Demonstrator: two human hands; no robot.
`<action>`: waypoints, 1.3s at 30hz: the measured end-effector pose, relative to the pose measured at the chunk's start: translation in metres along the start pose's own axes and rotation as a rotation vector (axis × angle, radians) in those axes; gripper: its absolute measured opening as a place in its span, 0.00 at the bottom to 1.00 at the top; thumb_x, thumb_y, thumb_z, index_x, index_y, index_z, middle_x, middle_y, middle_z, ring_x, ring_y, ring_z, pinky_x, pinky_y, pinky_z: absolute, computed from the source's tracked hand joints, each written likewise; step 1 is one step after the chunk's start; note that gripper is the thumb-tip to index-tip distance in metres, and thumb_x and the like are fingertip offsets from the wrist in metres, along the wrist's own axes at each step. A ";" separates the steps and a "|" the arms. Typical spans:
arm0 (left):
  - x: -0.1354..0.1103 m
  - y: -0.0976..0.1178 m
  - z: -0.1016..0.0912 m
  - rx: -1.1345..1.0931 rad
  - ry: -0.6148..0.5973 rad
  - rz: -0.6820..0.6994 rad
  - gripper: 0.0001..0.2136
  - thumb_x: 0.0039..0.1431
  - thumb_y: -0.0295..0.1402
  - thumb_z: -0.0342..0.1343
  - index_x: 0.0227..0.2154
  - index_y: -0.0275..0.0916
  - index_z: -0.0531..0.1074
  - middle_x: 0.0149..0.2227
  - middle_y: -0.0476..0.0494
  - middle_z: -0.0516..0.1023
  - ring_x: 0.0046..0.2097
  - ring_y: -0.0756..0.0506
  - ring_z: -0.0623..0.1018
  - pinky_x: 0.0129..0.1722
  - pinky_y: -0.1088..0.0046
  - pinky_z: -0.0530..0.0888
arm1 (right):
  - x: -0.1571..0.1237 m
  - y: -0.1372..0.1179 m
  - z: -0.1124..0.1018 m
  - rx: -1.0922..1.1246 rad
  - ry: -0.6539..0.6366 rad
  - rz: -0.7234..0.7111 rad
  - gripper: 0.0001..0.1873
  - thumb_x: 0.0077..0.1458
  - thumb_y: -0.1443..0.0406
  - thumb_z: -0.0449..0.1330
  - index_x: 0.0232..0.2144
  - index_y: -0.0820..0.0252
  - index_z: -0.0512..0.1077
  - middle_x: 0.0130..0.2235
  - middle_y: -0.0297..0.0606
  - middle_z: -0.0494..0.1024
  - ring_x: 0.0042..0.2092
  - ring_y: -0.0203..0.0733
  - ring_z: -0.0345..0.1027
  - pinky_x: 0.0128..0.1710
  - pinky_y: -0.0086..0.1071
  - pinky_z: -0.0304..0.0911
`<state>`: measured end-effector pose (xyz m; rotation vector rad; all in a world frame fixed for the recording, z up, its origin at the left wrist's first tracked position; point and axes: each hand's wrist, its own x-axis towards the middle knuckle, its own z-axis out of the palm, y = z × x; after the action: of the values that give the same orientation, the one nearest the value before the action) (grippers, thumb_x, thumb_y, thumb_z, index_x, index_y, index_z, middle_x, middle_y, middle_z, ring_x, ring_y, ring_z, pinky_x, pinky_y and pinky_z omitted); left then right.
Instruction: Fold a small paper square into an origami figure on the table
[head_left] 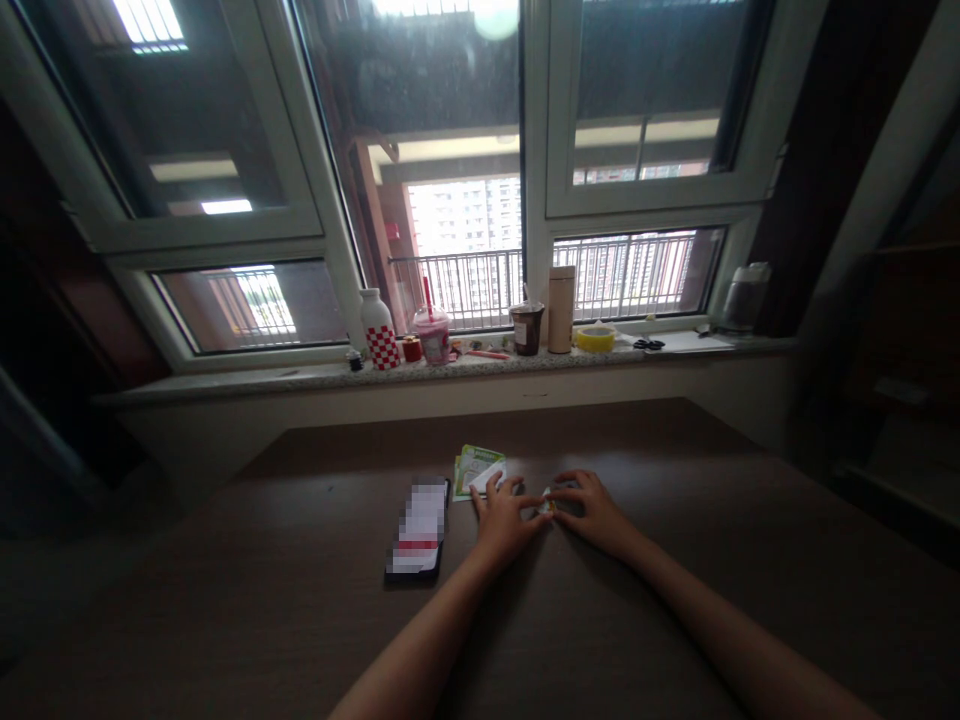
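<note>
Both hands rest on a dark wooden table (675, 600), close together. My left hand (504, 518) and my right hand (592, 510) pinch a small pale object (547, 506) between their fingertips; it is too small to name. Just beyond my left hand lies a green and white paper packet (475, 466), and two fingers of that hand touch its near edge. A phone (418, 530) with a lit screen lies flat to the left of my left hand.
Behind the table runs a stone window sill (300, 377) with a checkered bottle (379, 330), a pink cup (434, 336), a dark cup (527, 328), a tall tan flask (560, 308), a roll of yellow tape (595, 338) and scissors (648, 344).
</note>
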<state>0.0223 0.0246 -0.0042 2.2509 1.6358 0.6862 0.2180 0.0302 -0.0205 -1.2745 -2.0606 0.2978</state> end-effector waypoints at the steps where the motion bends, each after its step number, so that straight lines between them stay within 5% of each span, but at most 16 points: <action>1: 0.000 0.000 0.000 -0.005 0.002 0.003 0.13 0.52 0.51 0.60 0.40 0.59 0.78 0.59 0.50 0.68 0.66 0.33 0.52 0.60 0.35 0.34 | 0.000 0.000 0.000 0.007 0.002 -0.004 0.12 0.51 0.61 0.65 0.40 0.49 0.79 0.48 0.43 0.72 0.53 0.50 0.60 0.56 0.45 0.56; 16: -0.001 0.005 -0.004 -0.083 0.083 0.010 0.09 0.55 0.46 0.59 0.35 0.54 0.80 0.56 0.49 0.72 0.64 0.34 0.56 0.62 0.38 0.40 | 0.003 0.005 -0.001 0.073 0.043 -0.063 0.09 0.55 0.60 0.61 0.37 0.52 0.80 0.40 0.41 0.77 0.46 0.46 0.66 0.49 0.40 0.62; 39: -0.002 0.009 -0.008 -0.156 0.266 0.068 0.05 0.58 0.37 0.58 0.33 0.46 0.78 0.51 0.49 0.74 0.60 0.40 0.62 0.64 0.49 0.48 | 0.005 -0.002 -0.006 0.332 0.123 0.059 0.18 0.54 0.50 0.59 0.31 0.55 0.79 0.38 0.41 0.78 0.45 0.45 0.69 0.50 0.40 0.62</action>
<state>0.0251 0.0196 0.0066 2.1864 1.5595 1.1315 0.2191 0.0325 -0.0124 -1.1203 -1.7837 0.5500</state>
